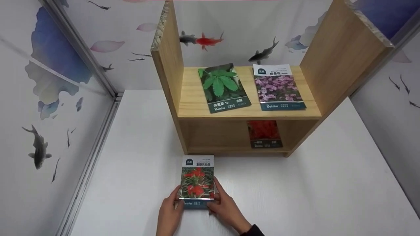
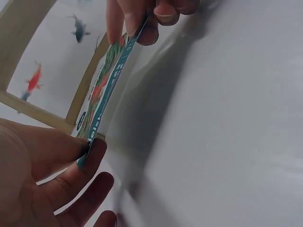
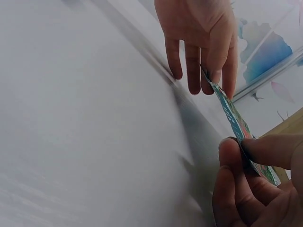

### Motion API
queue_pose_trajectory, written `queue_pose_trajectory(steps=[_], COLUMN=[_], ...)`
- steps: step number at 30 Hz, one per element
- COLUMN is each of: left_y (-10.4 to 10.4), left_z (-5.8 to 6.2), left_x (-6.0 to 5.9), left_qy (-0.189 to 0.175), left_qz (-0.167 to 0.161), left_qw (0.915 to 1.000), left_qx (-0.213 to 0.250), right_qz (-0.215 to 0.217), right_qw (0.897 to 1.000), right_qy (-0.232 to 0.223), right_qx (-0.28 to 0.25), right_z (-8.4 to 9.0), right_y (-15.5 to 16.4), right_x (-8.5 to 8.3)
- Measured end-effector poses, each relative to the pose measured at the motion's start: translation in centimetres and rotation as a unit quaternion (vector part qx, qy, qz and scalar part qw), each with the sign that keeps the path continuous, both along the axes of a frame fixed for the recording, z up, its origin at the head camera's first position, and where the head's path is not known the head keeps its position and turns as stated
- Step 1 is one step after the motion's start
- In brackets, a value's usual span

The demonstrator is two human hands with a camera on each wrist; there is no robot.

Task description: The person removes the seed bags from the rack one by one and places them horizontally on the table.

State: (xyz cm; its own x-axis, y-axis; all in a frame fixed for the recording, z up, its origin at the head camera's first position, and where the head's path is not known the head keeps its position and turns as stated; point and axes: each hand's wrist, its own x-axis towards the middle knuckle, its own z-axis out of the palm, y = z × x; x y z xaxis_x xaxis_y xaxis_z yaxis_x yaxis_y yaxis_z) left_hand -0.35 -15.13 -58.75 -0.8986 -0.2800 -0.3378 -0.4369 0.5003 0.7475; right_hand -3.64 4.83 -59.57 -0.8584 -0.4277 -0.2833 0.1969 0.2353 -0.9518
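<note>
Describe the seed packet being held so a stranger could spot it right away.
On the white table, in front of the wooden shelf, both hands pinch one packet by its lower corners. It shows red flowers, and it alone lies off the shelf.

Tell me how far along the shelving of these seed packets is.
Looks done: a green-leaf packet and a purple-flower packet lie on the upper shelf, and a red packet sits in the lower compartment. In hand: the left hand and right hand pinch a red-flower packet over the white table. Left: that packet seems the only one not yet shelved.
</note>
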Motion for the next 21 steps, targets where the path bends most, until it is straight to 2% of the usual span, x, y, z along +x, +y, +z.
queue_pose_trajectory(steps=[5, 11, 14, 16, 21], left_y=[-0.3, -0.7, -0.9, -1.1, -1.6], left_z=[-0.1, -0.4, -0.5, -0.5, -0.6], left_x=[-0.1, 0.0, 0.0, 0.0, 0.0], left_qy=[0.019, 0.036, 0.046, 0.044, 0.032], left_qz=[-0.002, 0.008, 0.015, 0.017, 0.027], left_qw=[0.9993, 0.9978, 0.997, 0.9966, 0.9956], left_qx=[-0.032, -0.056, -0.061, -0.067, -0.083], right_qz=[0.011, 0.036, 0.042, 0.047, 0.055], right_qw=[0.996, 0.974, 0.966, 0.963, 0.966], right_qy=[0.047, 0.141, 0.168, 0.175, 0.172], right_qx=[0.071, 0.173, 0.194, 0.197, 0.183], right_z=[-0.3, -0.6, -0.7, -0.7, -0.7], right_y=[-0.7, -1.7, -2.2, -2.5, -3.2], right_x=[-0.3, -0.6, -0.8, -1.0, -1.3])
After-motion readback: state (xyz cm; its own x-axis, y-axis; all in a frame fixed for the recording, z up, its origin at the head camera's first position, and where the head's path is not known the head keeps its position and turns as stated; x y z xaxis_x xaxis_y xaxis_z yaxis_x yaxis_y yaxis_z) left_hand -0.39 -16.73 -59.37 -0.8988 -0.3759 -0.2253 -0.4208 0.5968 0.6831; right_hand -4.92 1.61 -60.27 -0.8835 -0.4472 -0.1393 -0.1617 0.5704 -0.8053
